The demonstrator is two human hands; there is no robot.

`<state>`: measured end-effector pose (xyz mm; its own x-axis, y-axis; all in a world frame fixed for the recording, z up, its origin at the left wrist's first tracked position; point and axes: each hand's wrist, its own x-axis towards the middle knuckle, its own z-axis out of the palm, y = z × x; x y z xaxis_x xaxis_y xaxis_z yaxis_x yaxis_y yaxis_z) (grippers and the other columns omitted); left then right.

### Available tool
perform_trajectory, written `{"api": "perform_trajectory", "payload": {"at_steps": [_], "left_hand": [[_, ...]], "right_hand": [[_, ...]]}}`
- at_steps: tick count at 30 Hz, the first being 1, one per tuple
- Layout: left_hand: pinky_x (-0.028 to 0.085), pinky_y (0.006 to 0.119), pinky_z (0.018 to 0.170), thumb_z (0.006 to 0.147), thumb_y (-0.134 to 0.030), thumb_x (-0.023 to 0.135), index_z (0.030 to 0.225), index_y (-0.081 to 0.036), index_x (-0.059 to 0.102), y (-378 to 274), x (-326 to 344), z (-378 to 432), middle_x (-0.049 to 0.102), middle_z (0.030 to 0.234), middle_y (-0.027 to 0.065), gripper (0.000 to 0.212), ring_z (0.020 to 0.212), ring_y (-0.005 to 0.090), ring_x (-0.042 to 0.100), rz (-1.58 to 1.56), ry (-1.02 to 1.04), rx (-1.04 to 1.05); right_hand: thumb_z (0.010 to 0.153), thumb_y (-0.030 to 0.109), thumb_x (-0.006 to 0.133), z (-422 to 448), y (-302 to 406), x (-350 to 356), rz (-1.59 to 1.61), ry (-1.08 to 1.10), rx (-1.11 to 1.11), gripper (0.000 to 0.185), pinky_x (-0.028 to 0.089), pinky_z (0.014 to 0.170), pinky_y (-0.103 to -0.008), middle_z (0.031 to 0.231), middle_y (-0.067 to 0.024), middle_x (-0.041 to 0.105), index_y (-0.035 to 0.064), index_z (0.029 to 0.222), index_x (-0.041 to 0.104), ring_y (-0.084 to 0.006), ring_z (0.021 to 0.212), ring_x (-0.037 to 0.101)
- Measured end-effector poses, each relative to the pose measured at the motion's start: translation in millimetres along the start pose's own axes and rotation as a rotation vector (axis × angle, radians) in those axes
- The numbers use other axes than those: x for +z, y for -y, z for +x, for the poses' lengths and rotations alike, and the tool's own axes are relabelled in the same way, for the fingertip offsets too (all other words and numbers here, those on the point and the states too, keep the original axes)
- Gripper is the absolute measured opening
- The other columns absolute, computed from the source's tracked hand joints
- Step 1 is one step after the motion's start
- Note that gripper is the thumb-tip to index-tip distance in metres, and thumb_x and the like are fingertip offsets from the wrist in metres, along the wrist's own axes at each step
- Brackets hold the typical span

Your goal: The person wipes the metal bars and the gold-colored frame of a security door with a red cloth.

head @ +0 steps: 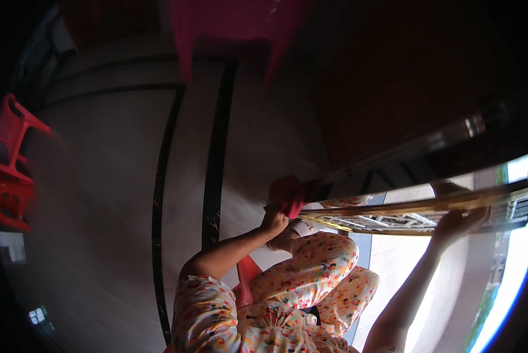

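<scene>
My left hand (pixel 274 222) holds a crumpled red cloth (pixel 287 194) against the near end of a door panel (pixel 405 216) with gold-coloured edging and a patterned metal grille. Farther right, my right hand (pixel 460 220) rests on the edge of the same panel; its fingers are blurred and partly hidden. Beneath me shows part of a red plastic stool (pixel 247 278). My knees, in patterned trousers, are bent just below the panel.
Red plastic chairs or stools (pixel 19 137) stand at the far left. A pink plastic chair (pixel 242 22) is at the top. Black stripes (pixel 215 176) cross the pale floor. A bright opening lies to the right, beyond the door panel.
</scene>
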<state>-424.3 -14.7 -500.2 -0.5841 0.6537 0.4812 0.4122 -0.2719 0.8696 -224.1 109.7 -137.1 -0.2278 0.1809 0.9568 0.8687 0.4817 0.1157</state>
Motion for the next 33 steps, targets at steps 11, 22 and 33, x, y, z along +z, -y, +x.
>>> {"api": "perform_trajectory", "payload": {"at_steps": [11,22,33], "left_hand": [[0.045,0.040,0.072,0.071,-0.001,0.045,0.102,-0.005,0.049,133,1,-24,0.050,0.103,0.0198,0.031,0.088,0.0359,0.052,0.487,0.243,-0.636],[0.049,0.041,0.060,0.076,-0.018,0.044,0.082,-0.004,0.063,230,-22,-29,0.063,0.079,0.0138,0.025,0.075,0.0269,0.061,0.850,0.705,-0.957],[0.051,0.040,0.051,0.074,0.001,0.044,0.113,-0.010,0.047,237,61,19,0.050,0.073,0.0024,0.041,0.063,0.0167,0.052,-0.861,-0.630,-1.025]], "right_hand": [[0.077,0.058,0.039,-16,-7,30,-0.128,-0.028,0.091,0.071,0.033,0.092,-0.0509,0.115,-0.0195,0.038,0.0036,0.122,0.030,-0.0339,0.109,0.039],[0.084,0.047,0.030,-8,-8,59,-0.199,-0.081,0.125,0.055,0.036,0.091,-0.0500,0.112,-0.0192,0.039,0.0041,0.119,0.035,-0.0330,0.108,0.041],[0.088,0.031,0.035,5,-16,99,-0.199,-0.011,-0.031,0.044,0.042,0.083,-0.0398,0.118,-0.0174,0.038,0.0021,0.122,0.034,-0.0293,0.104,0.044]]}}
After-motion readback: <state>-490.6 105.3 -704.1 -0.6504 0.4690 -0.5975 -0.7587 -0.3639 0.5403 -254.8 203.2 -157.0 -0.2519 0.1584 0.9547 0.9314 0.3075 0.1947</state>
